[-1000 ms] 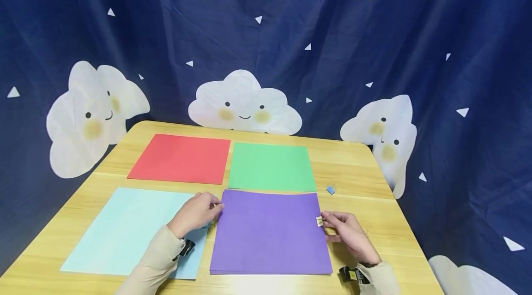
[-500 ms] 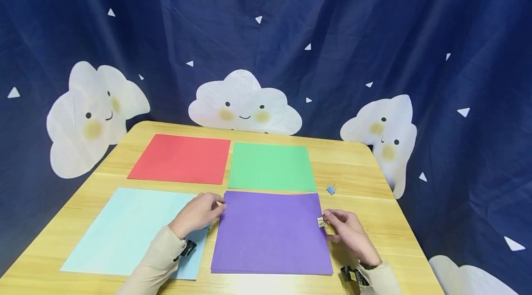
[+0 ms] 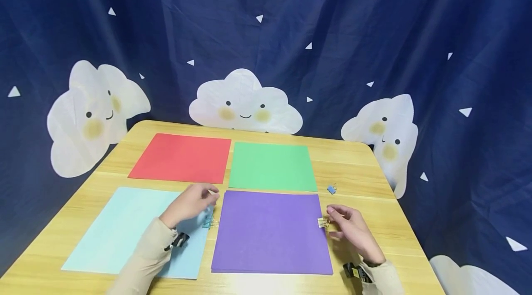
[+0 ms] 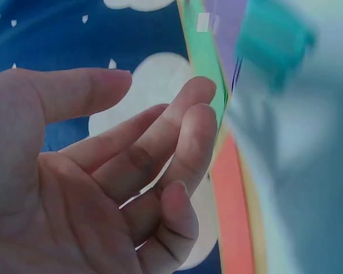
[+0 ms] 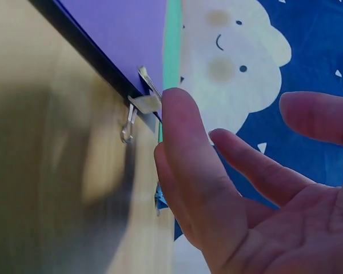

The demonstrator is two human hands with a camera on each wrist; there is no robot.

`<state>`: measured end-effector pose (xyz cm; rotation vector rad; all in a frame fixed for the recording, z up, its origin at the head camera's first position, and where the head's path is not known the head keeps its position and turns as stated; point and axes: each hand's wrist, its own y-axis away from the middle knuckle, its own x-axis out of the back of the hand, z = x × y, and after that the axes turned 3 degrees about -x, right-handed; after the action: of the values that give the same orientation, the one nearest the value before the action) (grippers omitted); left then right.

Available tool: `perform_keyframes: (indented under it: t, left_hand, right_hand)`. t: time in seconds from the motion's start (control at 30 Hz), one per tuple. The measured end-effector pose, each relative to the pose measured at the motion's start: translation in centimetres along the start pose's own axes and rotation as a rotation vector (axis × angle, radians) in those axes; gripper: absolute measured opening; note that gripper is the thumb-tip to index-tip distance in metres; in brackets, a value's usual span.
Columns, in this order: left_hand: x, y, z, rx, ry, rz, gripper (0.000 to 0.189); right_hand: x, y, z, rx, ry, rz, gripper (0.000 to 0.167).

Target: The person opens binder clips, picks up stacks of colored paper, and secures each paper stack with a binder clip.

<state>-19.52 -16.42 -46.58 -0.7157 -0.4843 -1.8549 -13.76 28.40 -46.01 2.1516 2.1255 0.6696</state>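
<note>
A stack of purple paper [image 3: 270, 235] lies at the front right of the table. On its right edge sits a pale yellow binder clip [image 3: 322, 222], its wire handles spread to either side of the edge in the right wrist view. My right hand [image 3: 353, 230] is just right of that clip, thumb apart from the fingers, gripping nothing. Over the right side of the light blue paper [image 3: 120, 235] hovers my left hand [image 3: 192, 203], its fingers loosely bent around nothing. Below it, a teal binder clip [image 3: 207, 222] bites the light blue paper's right edge.
Behind lie red paper [image 3: 180, 159] at the left and green paper [image 3: 272, 166] at the right. A loose blue binder clip [image 3: 331, 189] rests on the wooden table [image 3: 353, 170] beyond my right hand. A dark blue curtain [image 3: 266, 45] hangs around the table.
My left hand has left the purple paper's left edge and moved left, uncovering the teal clip. My right hand has let go of the yellow clip and drawn slightly right; the clip stays on the paper.
</note>
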Motion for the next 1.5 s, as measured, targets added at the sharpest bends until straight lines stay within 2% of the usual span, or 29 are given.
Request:
perform_keyframes:
  t: [0.1, 0.2, 0.3, 0.43, 0.53, 0.67, 0.87, 1.03, 1.27, 1.4, 1.5]
  left_hand:
    - [2.2, -0.5, -0.9, 0.035, 0.001, 0.023, 0.036]
    - [4.7, -1.0, -1.9, 0.106, -0.021, 0.062, 0.038]
    - [7.2, -1.4, -3.3, 0.165, -0.069, 0.114, 0.042]
    - [10.1, -1.7, -5.6, 0.21, -0.134, 0.182, 0.045]
    - [11.8, -1.8, -7.3, 0.251, -0.148, 0.212, 0.048]
    - [13.3, -1.9, -9.2, 0.346, -0.141, 0.24, 0.057]
    - [14.3, -2.4, -11.2, 0.477, -0.115, 0.268, 0.074]
    - [13.8, -2.4, -12.7, 0.565, -0.176, 0.273, 0.072]
    - [12.9, -3.3, -13.6, 0.607, -0.3, 0.151, 0.087]
    - [13.0, -3.8, -14.5, 0.667, -0.292, 0.145, 0.089]
    - [13.3, -4.1, -14.8, 0.697, -0.289, 0.147, 0.09]
  right_hand:
    - [0.3, -0.1, -0.2, 0.008, 0.011, 0.005, 0.051]
    - [0.6, -0.3, -0.5, 0.012, 0.018, 0.01, 0.052]
    - [1.1, -0.5, -0.8, 0.015, 0.034, 0.02, 0.053]
    - [2.0, -1.2, -1.4, 0.029, 0.086, 0.045, 0.054]
    - [2.9, -2.0, -2.0, 0.046, 0.123, 0.055, 0.055]
    - [4.1, -3.3, -2.7, 0.076, 0.153, 0.071, 0.056]
    - [5.3, -5.5, -2.9, 0.082, 0.193, 0.126, 0.053]
    - [5.5, -7.5, -2.2, 0.068, 0.265, 0.123, 0.052]
    - [5.3, -9.7, -1.7, 0.044, 0.422, 0.109, 0.052]
    - [5.1, -10.8, -1.6, 0.031, 0.478, 0.095, 0.052]
    - [4.8, -11.4, -1.4, 0.036, 0.459, 0.098, 0.043]
